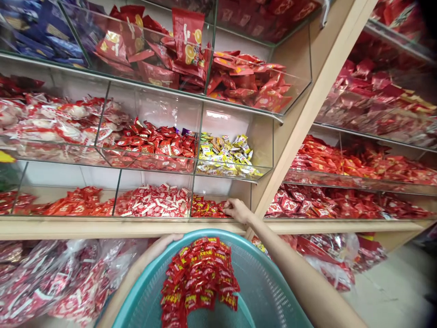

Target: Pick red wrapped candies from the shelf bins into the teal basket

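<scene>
A teal plastic basket (273, 278) with slotted walls is close in front of me, below the shelf edge. Inside it lies a heap of small red packets (201, 273) with yellow lettering, some joined in strips. My left hand (170, 239) is at the basket's far left rim, mostly hidden, its visible fingers along the edge. Above the basket, my right hand (237, 211) reaches over the glass front of the lowest bin, thumb and fingers pinched together. It is beside similar small red-and-yellow packets (208, 207); whatever is between its fingertips cannot be made out.
Glass-fronted bins hold white-and-red sweets (153, 201), yellow-and-white packets (227, 152) and large red packets (189, 38). A wooden post (290, 150) separates them from more shelves on the right. Clear plastic bags (71, 278) of goods sit under the wooden ledge (85, 229).
</scene>
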Motion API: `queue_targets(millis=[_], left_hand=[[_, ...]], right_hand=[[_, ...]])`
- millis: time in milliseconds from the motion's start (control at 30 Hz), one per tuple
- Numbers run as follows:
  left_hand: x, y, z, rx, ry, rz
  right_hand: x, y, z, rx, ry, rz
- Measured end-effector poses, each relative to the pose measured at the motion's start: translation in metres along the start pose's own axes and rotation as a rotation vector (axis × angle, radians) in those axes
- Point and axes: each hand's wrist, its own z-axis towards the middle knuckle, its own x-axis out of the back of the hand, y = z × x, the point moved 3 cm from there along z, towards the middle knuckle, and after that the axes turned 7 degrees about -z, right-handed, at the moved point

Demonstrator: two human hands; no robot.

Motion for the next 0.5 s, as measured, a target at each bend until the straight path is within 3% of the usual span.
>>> queue_targets(millis=[133,233,333,500], left_hand=[[-0.001,-0.001,0.001,0.009,-0.033,-0.094],[-0.003,0.000,0.001,0.019,-0.035,-0.113],[-0.003,0.000,0.000,-0.003,-0.008,-0.084],[-0.004,0.000,-0.002,-0.003,0.004,-0.065]], right_hand=[[0.014,-0.004,-0.014,0.118,0.134,0.177],[0.026,-0.011,-0.039,0.208,0.220,0.241],[0.025,-0.021,-0.072,0.257,0.188,0.211],[0.003,-0.042,-0.116,0.381,0.058,0.099]])
